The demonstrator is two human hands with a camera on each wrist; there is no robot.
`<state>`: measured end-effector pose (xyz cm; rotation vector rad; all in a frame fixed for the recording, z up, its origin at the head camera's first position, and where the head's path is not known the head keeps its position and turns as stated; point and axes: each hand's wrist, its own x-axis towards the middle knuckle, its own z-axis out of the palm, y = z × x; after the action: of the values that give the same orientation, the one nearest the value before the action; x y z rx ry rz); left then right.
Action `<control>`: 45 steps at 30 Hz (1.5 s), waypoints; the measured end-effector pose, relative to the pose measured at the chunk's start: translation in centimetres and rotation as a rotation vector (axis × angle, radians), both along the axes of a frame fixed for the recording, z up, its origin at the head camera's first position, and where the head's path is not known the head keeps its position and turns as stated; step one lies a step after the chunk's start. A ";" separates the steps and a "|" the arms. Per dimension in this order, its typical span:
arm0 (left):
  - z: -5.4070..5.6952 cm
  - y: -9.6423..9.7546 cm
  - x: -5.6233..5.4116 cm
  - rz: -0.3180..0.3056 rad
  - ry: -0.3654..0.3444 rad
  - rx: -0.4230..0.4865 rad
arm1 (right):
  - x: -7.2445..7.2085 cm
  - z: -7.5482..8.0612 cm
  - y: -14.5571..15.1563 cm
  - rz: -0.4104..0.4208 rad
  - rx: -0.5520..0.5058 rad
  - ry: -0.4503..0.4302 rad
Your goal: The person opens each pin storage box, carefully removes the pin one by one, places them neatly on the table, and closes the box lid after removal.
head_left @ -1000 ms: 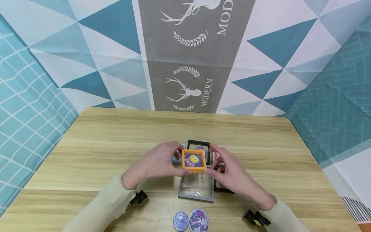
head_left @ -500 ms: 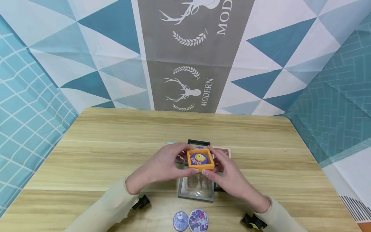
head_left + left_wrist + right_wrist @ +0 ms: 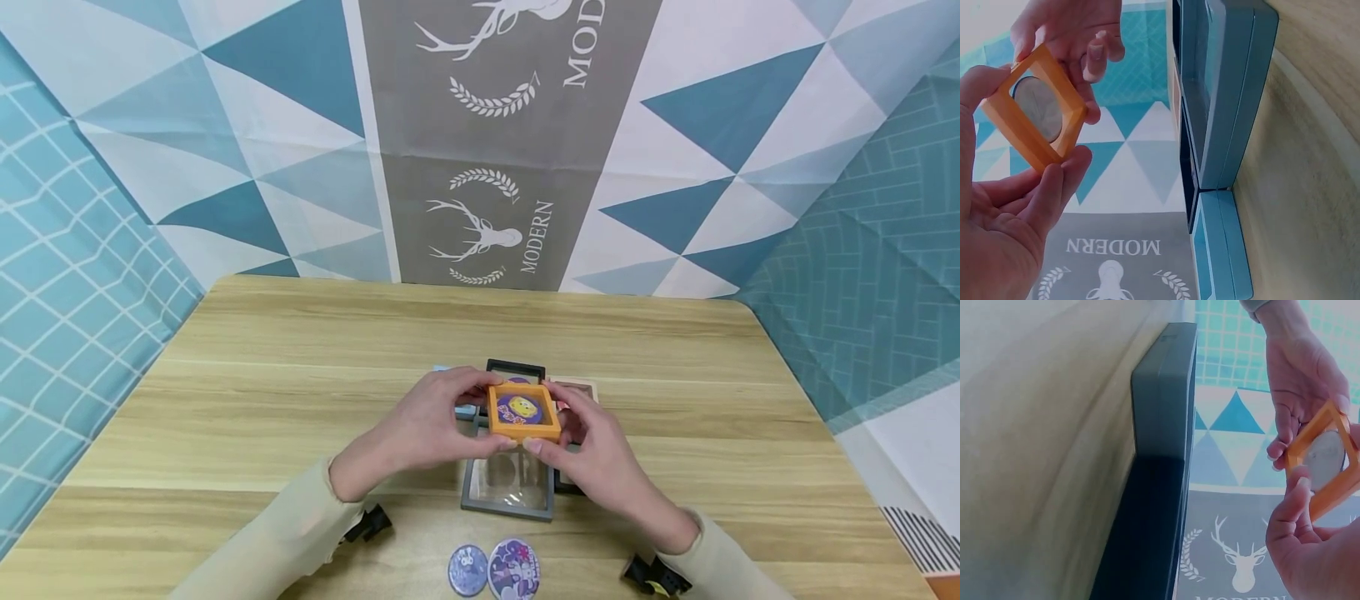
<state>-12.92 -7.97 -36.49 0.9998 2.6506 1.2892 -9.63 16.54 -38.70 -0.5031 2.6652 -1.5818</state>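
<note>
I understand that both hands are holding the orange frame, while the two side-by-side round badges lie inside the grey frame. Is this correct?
Not entirely: the two round badges lie outside the grey frame, on the table, nearer to the person, as the head view shows. The left hand and right hand do hold the orange frame.

Bare table well behind the gray frame leaves room to pass, but two badges lie in front, a black frame just behind, and left hand, right hand and orange frame block the space above.
</note>
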 end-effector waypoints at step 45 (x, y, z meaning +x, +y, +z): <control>-1.1 -0.2 -1.2 0.206 -0.377 0.091 | -0.1 -0.3 -0.4 0.081 0.165 -0.017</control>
<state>-14.14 -8.22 -37.61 0.4383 2.4664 1.4765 -9.76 16.19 -38.96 -0.5796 2.6948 -1.3249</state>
